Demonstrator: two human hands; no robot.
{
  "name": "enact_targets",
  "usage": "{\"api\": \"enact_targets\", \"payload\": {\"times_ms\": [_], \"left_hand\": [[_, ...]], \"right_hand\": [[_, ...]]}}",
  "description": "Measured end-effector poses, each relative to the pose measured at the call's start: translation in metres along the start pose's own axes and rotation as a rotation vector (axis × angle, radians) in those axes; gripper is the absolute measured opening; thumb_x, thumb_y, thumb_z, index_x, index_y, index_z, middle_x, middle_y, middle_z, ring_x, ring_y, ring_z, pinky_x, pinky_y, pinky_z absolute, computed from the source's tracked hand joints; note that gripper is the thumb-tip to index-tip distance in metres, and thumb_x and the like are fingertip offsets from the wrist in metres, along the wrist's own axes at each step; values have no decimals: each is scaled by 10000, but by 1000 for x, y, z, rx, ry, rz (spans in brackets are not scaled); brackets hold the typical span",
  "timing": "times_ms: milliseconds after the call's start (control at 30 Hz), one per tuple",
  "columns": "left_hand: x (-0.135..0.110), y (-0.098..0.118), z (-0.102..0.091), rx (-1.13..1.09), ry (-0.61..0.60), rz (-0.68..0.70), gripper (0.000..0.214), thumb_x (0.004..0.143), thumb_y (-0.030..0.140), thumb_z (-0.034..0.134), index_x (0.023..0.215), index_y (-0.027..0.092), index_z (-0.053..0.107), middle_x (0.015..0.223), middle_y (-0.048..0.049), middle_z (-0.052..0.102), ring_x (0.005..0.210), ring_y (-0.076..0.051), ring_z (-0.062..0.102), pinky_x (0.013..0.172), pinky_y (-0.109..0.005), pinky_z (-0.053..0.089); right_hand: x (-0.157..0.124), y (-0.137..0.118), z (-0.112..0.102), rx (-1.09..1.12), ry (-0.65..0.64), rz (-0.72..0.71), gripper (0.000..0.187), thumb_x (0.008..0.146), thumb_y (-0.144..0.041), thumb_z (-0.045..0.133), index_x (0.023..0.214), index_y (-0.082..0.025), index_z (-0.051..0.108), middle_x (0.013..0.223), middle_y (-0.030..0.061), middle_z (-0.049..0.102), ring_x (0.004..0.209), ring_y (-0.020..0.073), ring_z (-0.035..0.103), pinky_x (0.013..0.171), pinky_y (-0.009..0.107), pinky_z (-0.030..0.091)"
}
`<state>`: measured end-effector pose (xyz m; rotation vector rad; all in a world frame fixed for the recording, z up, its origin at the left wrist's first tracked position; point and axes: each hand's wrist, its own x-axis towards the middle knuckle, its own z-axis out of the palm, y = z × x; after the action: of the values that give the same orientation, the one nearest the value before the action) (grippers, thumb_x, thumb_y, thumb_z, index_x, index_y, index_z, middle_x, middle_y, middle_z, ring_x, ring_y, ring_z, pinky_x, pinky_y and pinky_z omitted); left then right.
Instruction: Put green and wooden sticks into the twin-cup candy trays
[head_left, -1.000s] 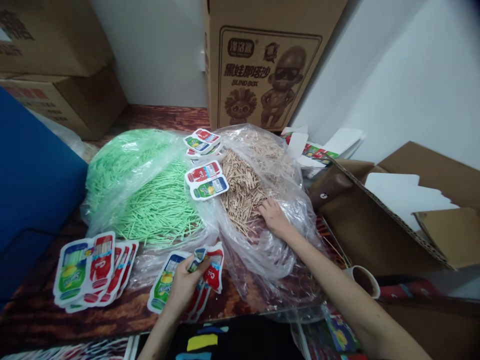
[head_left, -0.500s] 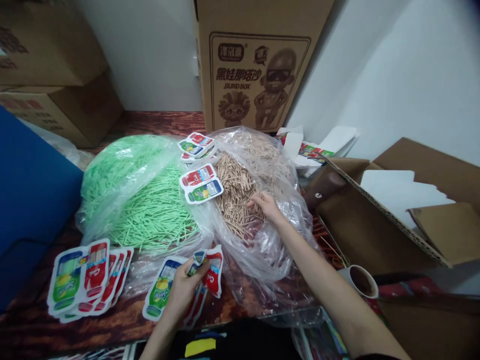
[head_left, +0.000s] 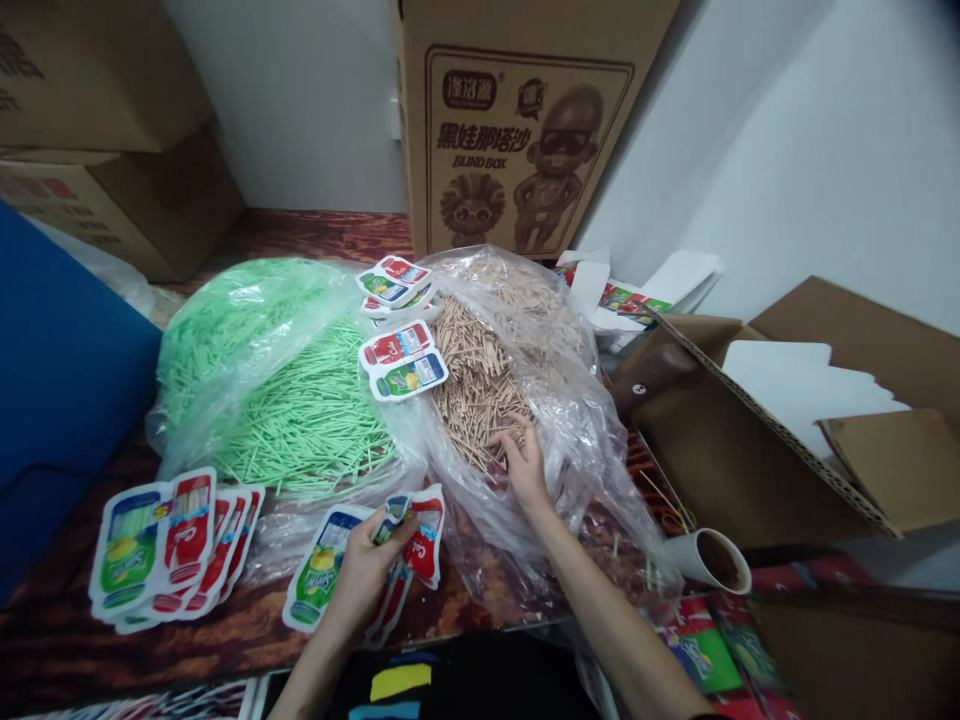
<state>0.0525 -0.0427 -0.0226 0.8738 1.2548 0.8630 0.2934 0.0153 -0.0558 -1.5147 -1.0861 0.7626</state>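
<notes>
My left hand (head_left: 363,573) grips a small stack of printed pouches (head_left: 327,572), green and red bottle shapes, just above the table's near edge. My right hand (head_left: 520,462) reaches into an open clear bag of tan wooden sticks (head_left: 480,378); its fingers are curled in the sticks, and what they hold is hidden. A second clear bag, full of green sticks (head_left: 300,400), lies to the left of it. Two more pouches (head_left: 403,360) rest where the bags meet.
A fanned pile of filled pouches (head_left: 161,545) lies at the near left. A printed carton (head_left: 517,120) stands at the back, brown boxes (head_left: 112,150) at back left, an opened carton (head_left: 787,420) at right. A paper cup (head_left: 709,560) lies on its side near right.
My right hand has drawn back toward me along the tan sticks, from the pile's right side to its near edge. My left hand keeps its grip on the pouches.
</notes>
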Motion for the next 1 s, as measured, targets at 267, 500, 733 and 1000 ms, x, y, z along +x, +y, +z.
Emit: {"api": "enact_targets", "payload": {"times_ms": [267,500,733,1000], "left_hand": [[-4,-1,-5,-20,58,-18,312,650,426,775,745,147,670,667,-1,680,581,-151,589,541,-228,468],[-5,1,-4,-14,34,-3,276,660,409,766,732,163,664,671,10,688,634,-161,613,578,-225,476],[-4,1,-4,-48,21,-13,262,664,388,769,766,159,694,715,4,708,622,-148,612,595,-227,483],[-7,3,-4,-54,33,-18,283,663,401,769,764,149,689,688,-10,692,610,-159,609,586,-242,493]], "right_hand": [[14,-20,-16,-96,-83,-38,184,890,-330,397,963,-218,522,741,2,589,633,160,573,625,272,474],[25,-11,-23,-895,-324,-87,125,895,-178,411,895,-189,536,875,81,627,799,201,597,694,280,409],[28,-11,-13,-1041,-450,-33,122,849,-142,498,957,-164,551,972,138,637,875,247,622,697,300,394],[30,-14,-13,-738,-494,-42,67,796,-129,532,770,-191,539,953,67,597,899,191,575,796,284,404]]}}
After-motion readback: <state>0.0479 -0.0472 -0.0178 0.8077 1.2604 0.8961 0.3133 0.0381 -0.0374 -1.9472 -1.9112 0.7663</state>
